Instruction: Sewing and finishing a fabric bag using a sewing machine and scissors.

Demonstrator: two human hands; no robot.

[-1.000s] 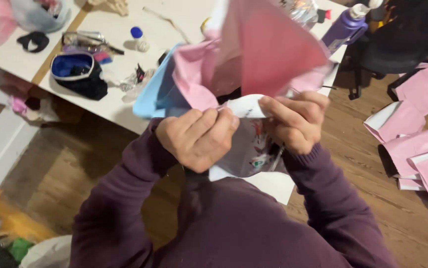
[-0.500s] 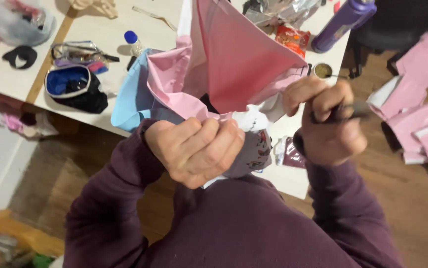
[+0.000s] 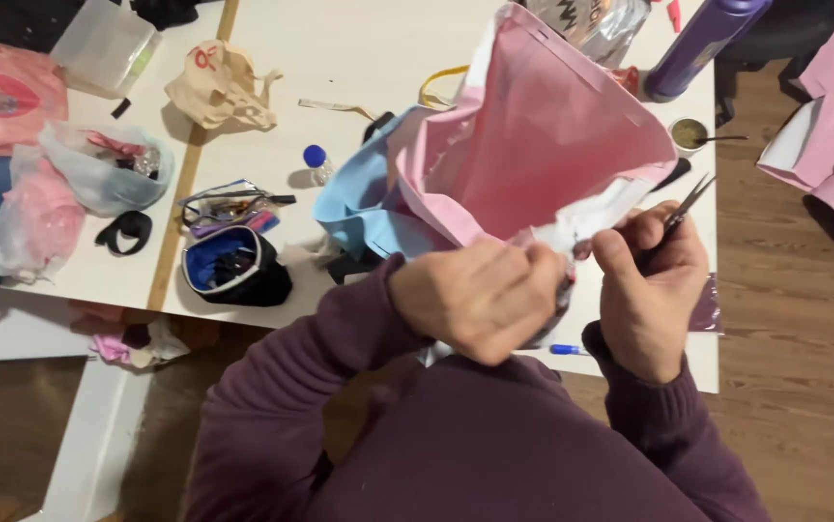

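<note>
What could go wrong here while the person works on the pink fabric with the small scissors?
1. The right hand holds small scissors close to the left hand, which pinches the same white edge of the pink fabric; a slip might nick a finger or cut the cloth in the wrong place.
2. The raised fabric hides part of the white table; swinging it might knock the purple bottle or the small cup nearby.

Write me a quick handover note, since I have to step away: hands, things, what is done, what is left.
Left hand: closed on the lower edge of the pink fabric, held over the white table.
Right hand: grips small scissors beside that edge.
Blue fabric hangs behind the pink.
Done: fabric gathered, scissors in hand.
Left: any cut; none is visible yet.
</note>
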